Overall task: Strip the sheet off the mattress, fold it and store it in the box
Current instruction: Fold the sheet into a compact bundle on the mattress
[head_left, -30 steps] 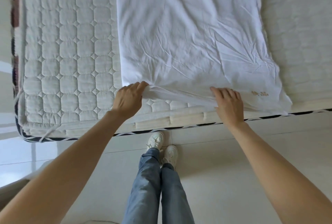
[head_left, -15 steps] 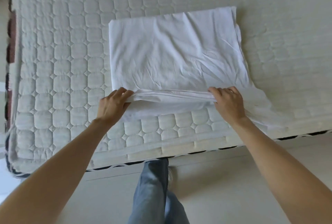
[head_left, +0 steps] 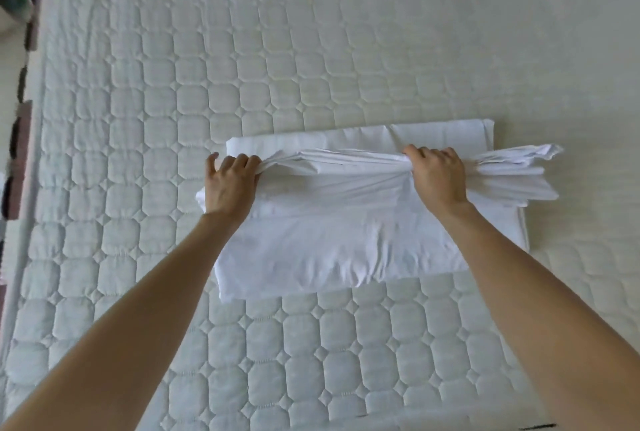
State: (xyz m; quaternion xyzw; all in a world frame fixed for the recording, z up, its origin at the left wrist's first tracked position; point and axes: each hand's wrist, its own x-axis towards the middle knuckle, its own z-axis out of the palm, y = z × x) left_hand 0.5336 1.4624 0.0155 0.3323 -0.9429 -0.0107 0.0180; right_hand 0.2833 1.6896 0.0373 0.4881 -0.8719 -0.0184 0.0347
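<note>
Head view: white sheet (head_left: 346,243) lies part-folded on the bare quilted mattress (head_left: 311,50), its gathered near edge clamped in the fingers of left hand (head_left: 230,183) and right hand (head_left: 438,176), evidently to carry it over the far half.

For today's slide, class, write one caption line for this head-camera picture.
Left hand and right hand carry the sheet's gathered edge over its far half on the mattress.

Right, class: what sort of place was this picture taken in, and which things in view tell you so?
Most likely a bedroom. A bare quilted mattress fills nearly the whole view, and a white sheet lies on it partly folded, its edge bunched in the grip of the left hand and right hand.
</note>
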